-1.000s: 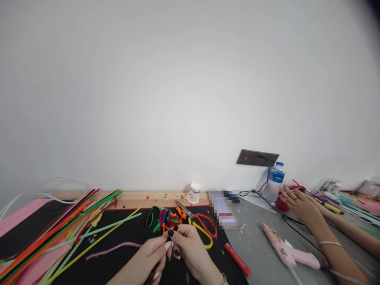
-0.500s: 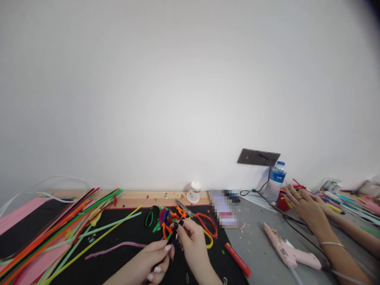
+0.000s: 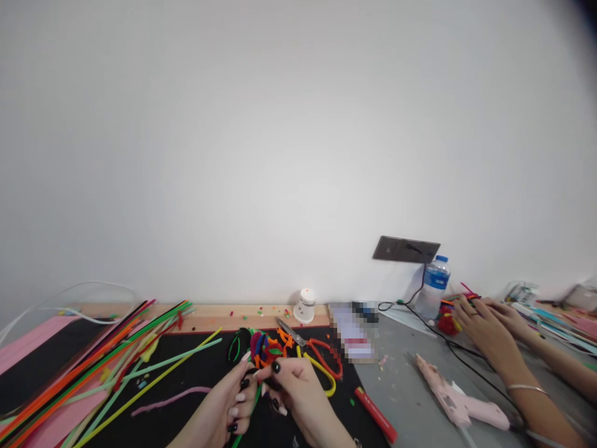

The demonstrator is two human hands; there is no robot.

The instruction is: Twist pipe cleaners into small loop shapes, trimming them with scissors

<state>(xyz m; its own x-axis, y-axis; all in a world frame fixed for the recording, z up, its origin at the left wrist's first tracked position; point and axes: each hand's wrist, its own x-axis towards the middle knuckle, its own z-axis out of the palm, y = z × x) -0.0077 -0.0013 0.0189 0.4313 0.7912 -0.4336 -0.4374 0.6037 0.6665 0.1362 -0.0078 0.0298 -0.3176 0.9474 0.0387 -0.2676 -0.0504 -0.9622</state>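
Note:
Over the black mat (image 3: 186,348), my left hand (image 3: 228,401) has its fingers wrapped round a green pipe cleaner (image 3: 255,401), which hangs down between my hands. My right hand (image 3: 298,389) is closed in a pinch close to the left fingertips; what it pinches is too small to make out. Just beyond my fingers lies a bundle of coloured pipe cleaner pieces (image 3: 265,348), partly hidden by the hands. Scissors with orange handles (image 3: 321,354) rest beside the bundle, and a yellow handle loop (image 3: 326,379) shows by my right hand.
Long pipe cleaners (image 3: 107,361) spread at left. A white cup (image 3: 305,306), pixelated phone (image 3: 354,333), red stick (image 3: 375,414), pink glue gun (image 3: 459,395) and water bottle (image 3: 433,289) stand or lie around. Another person's hands (image 3: 485,323) work at right, near a black cable (image 3: 461,345).
My left hand has turned upward, its fingers now more visible, and the green pipe cleaner hangs lower between my hands. My right hand has moved slightly down. The other person's hands have shifted slightly.

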